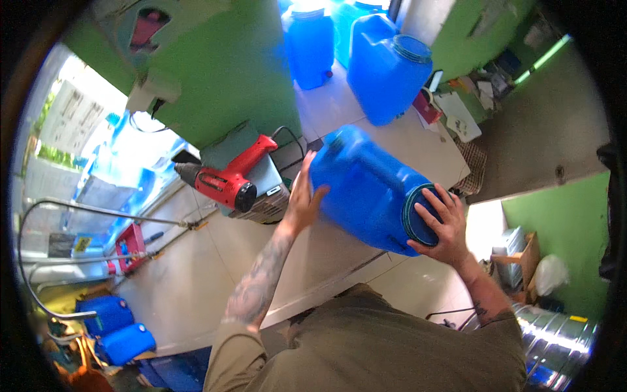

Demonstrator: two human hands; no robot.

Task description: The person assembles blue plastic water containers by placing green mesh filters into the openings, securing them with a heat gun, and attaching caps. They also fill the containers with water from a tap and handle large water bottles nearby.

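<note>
A large blue plastic jerrycan with a moulded handle lies tilted on its side over the tiled counter. My left hand presses against its left end, thumb lying on the blue wall. Over the dark round screw lid at the other end, my right hand has its fingers spread and curved round the rim. Between them my two hands hold the jerrycan. Just left of my left hand, a red heat gun rests on a grey box.
More blue jerrycans stand on the counter's far end. A clipboard and papers lie right of them. Bent metal taps reach in at the left, near a red box. Smaller blue containers sit at lower left.
</note>
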